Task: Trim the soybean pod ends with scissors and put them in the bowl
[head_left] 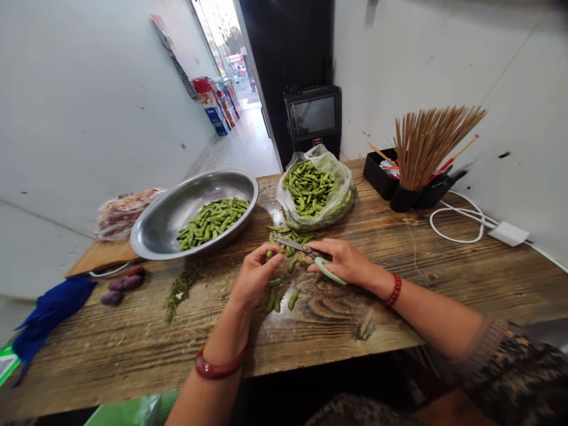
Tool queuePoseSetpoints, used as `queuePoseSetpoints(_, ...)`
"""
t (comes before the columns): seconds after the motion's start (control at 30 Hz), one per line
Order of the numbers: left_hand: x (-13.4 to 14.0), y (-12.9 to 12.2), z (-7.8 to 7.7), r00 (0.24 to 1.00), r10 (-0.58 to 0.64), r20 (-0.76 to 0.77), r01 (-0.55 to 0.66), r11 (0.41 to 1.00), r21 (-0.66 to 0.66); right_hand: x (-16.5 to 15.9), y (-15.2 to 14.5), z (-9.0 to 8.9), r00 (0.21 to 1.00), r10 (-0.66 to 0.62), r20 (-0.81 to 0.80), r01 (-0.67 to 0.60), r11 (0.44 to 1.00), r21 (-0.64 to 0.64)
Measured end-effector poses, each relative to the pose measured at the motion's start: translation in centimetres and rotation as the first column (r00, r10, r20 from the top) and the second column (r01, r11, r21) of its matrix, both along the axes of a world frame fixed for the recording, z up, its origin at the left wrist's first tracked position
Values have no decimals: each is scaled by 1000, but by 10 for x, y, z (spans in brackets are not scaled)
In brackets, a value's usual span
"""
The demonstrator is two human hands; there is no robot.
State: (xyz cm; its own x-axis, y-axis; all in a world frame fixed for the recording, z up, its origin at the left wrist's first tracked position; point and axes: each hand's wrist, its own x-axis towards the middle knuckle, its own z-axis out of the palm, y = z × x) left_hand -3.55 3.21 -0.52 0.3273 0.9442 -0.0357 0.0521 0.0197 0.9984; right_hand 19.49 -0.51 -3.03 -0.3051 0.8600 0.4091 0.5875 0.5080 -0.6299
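Note:
My left hand (256,273) pinches a green edamame pod (269,255) between thumb and fingers. In my right hand (341,260) is a pair of scissors (329,271) with pale green handles, its blades pointing left toward the pod. Loose edamame pods (293,300) lie on the wooden table under and around both hands. Beyond them stands an open clear plastic bag (341,198) full of pods. To the left, a wide metal basin (153,236) holds a heap of pods (215,222) on its near right side.
Small green trimmings (180,293) lie left of my hands, near several purple, round-ended vegetables (126,281). A blue cloth (57,305) hangs over the left edge. At the back right are a holder of wooden skewers (417,148), a black box (379,174) and a white cable (457,239).

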Motion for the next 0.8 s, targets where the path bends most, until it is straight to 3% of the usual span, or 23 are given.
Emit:
queuePoseSetpoints(0.13,1,-1,6,985,0,170,21,993,-120,1,1,-1,999,-49,-16,49,999,-2)
queuePoseSetpoints(0.3,3,-3,15,958,38,283,18,982,-190,-1,-2,2,1000,-16,-9,16,1000,5)
queuePoseSetpoints(0.8,0,-2,6,976,23,218,8,990,-140,-3,-7,7,995,36,91,-39,999,31)
